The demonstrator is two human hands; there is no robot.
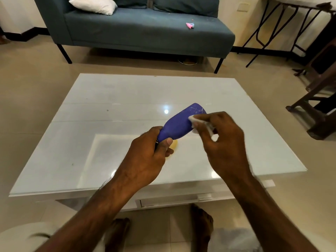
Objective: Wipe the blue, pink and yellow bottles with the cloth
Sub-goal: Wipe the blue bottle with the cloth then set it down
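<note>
My left hand (145,160) grips the blue bottle (180,122) by its narrow neck end and holds it tilted above the white glass table (91,124), base pointing away and to the right. My right hand (223,142) pinches a small white cloth (194,120) and presses it against the bottle's right side near the base. A bit of a yellow bottle (173,145) shows on the table just behind my left thumb, mostly hidden by the hand. No pink bottle is visible on the table.
A blue-grey sofa (141,28) stands beyond the table with a white pillow (94,5) and a small pink and blue object (190,25) on its seat. A folding table frame (283,24) and dark wooden furniture (312,110) stand at the right. My bare feet (201,224) rest below.
</note>
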